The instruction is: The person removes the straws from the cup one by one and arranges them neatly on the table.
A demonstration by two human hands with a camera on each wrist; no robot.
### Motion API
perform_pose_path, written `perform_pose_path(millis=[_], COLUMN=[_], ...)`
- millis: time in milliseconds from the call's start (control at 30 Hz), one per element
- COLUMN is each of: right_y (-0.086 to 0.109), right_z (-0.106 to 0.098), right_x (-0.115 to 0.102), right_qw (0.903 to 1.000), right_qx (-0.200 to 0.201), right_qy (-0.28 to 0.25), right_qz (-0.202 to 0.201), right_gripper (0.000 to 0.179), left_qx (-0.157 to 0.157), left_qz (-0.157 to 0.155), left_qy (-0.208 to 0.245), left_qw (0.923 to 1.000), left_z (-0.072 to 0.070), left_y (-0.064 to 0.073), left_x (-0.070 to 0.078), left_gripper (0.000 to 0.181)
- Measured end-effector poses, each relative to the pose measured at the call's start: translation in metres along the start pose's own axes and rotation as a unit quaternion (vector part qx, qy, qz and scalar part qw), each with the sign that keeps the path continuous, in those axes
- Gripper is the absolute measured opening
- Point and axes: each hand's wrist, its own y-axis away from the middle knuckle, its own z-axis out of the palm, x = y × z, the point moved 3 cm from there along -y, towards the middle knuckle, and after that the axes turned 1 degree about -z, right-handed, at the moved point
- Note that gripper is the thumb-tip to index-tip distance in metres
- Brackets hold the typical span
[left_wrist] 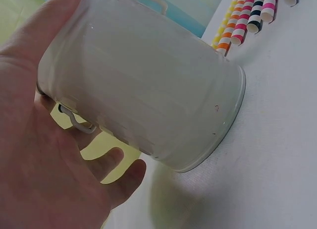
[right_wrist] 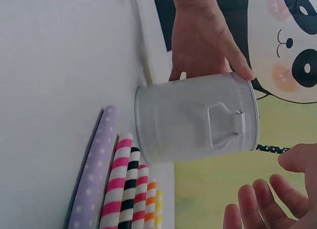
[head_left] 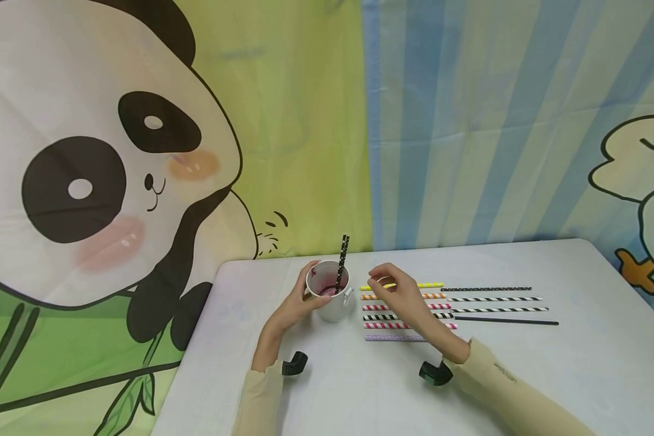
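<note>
A small white metal bucket [head_left: 335, 312] with side handles stands near the back edge of the table, its inside stained dark red. Black straws with white dots [head_left: 343, 260] lean upright in it. My left hand [head_left: 298, 301] grips the bucket's left side, thumb near the rim; the left wrist view shows the thumb and palm along the bucket wall [left_wrist: 143, 80]. To the right, my right hand [head_left: 406, 297] hovers over striped paper straws, fingers loosely bent. In the right wrist view its thumb and fingers [right_wrist: 265, 204] are apart with nothing between them.
Under and beside the right hand lie yellow, orange, pink, black-striped and purple dotted straws [head_left: 395, 338] in a row. Farther right are black dotted, black-and-white striped and plain black straws [head_left: 507, 321]. A printed curtain [head_left: 305, 151] hangs behind the white table [head_left: 360, 387].
</note>
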Motion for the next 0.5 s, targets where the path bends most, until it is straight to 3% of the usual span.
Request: perform_pose_path(millis=[267, 500], right_y=[-0.022, -0.033], right_z=[0.009, 0.017], right_x=[0.001, -0.001], right_qw=[0.9994, 0.9988], right_qx=[-0.007, -0.009], right_qy=[-0.032, -0.044], right_qz=[0.007, -0.020], right_gripper=[0.026, 0.031], left_qx=[0.007, 0.006], left_qz=[-0.009, -0.004], left_qy=[0.001, 0.000], left_qw=[0.9999, 1.0000], left_z=[0.000, 0.000], left_y=[0.000, 0.000], left_x=[-0.001, -0.001], left_gripper=[0.088, 0.092])
